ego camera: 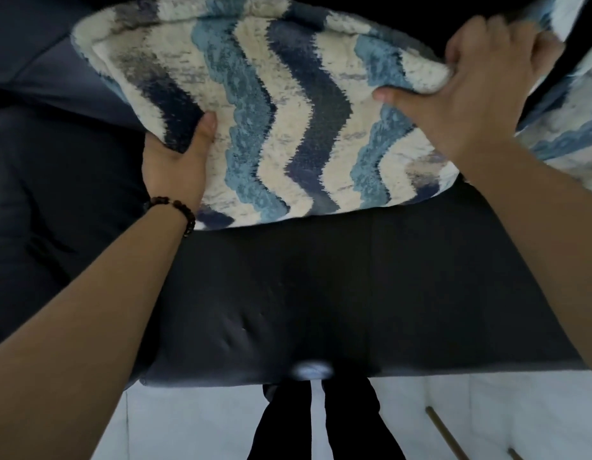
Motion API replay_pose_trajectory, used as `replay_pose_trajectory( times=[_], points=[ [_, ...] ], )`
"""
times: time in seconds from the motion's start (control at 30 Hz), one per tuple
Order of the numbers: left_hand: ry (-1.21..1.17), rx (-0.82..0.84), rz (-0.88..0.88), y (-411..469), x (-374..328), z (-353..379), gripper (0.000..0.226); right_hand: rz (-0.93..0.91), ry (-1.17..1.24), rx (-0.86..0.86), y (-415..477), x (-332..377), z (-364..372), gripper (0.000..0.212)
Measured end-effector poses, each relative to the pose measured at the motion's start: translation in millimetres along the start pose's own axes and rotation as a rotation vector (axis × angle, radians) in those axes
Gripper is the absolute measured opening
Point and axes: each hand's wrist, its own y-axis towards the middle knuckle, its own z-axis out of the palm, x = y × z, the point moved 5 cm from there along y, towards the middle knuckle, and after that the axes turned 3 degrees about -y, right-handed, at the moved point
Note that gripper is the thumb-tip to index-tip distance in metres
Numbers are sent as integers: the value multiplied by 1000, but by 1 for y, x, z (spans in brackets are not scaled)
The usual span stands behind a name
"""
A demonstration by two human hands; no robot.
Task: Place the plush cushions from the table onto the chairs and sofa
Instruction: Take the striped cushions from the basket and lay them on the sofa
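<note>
Both hands are gripping the cushion (281, 121): my left hand (175, 161) is clasping its left edge, thumb on top, and my right hand (470, 94) is pinching its far right corner. I am holding it over the rear of the dark seat (321, 293); whether it is touching, I cannot tell. Just beside it on the right, a second cushion (566, 127) is lying.

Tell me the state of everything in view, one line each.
Striped cushion: held at two edges over the dark seat.
Left hand: grips its left edge, thumb on top.
Right hand: grips its right edge.
Second cushion: lies at right, partly out of frame.
Dark seat: front part uncovered.
</note>
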Motion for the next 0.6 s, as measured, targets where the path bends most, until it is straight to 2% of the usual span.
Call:
replay_pose_trajectory(
  times=[0.1,0.23,0.33,0.43,0.5,0.6],
  points=[
    [-3,27,37,-11,1,4,92,48,-37,10,0,-16,1,97],
    [43,-2,20,-15,1,13,94,-45,-21,13,2,-18,16,85],
    [9,-130,32,-17,-1,9,96,-111,39,-157,9,-9,11,69],
    [22,-184,77,-18,0,5,78,-175,165,-431,-2,-10,9,63],
    [64,-136,55,-13,7,8,83,-212,193,-383,-6,-13,17,64],
    [22,-71,-42,-3,10,12,87,-226,178,-114,-1,-14,16,87]
  ],
)
